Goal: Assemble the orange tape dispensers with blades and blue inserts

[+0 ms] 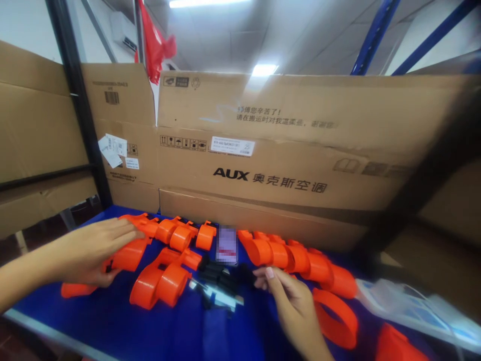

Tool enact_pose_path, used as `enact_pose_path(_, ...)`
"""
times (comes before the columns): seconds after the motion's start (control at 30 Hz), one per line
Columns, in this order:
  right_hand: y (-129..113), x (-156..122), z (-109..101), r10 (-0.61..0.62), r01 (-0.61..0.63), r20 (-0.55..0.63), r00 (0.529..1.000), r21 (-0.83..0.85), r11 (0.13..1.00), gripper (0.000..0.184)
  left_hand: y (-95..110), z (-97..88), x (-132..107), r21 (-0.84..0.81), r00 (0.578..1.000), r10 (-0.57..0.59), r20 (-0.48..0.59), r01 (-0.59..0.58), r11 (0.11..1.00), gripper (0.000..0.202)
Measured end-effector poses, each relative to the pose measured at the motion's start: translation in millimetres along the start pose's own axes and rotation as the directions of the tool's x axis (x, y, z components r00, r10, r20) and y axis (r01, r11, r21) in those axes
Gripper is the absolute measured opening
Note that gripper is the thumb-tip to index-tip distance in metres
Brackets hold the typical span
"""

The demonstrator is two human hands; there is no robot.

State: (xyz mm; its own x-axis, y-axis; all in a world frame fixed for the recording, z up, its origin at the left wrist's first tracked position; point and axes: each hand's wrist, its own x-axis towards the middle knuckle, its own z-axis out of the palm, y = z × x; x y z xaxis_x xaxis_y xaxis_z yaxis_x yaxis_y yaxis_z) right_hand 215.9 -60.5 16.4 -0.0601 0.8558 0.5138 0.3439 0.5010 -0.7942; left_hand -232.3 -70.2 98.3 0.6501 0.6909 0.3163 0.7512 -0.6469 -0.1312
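My left hand (92,250) lies over an orange plastic shell (128,255) at the left of the blue table (112,321), fingers curled round it. My right hand (289,296) hovers at the middle, its fingertips pinched near a heap of small black parts (220,281); what it pinches is too small to make out. More orange round shells (161,283) lie between my hands. A row of orange shells (296,258) runs to the right behind my right hand.
Large cardboard boxes (270,155) wall off the back of the table. A black upright post (80,115) stands at the left. Clear plastic bags (409,306) lie at the right edge. A small blurred card (227,244) stands among the parts.
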Motion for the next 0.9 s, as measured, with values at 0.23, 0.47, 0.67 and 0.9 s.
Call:
enact_pose_path(0.23,-5.8,-0.6,10.3,0.051,-0.055,0.054,0.997,0.075,0.996,0.034,38.7,1.3,49.3,-0.098,0.952,0.127,-0.277,-0.16,0.982,0.071)
enact_pose_path(0.47,1.2,5.5,18.6,0.242,-0.281,0.147,0.959,0.386,0.879,0.054,142.9,50.8,116.4,-0.379,0.88,0.395,-0.264,-0.472,0.796,0.073)
enact_pose_path(0.67,4.3,9.6,15.3,0.356,-0.3,-0.04,0.934,0.456,0.838,0.046,159.1,73.4,134.7,-0.718,0.935,0.224,-0.276,-0.356,0.598,0.086)
enact_pose_path(0.9,8.7,12.3,21.8,0.341,-0.24,-0.121,0.932,0.498,0.833,0.049,174.1,120.6,160.9,-0.915,0.957,-0.177,0.232,0.153,-0.373,0.059)
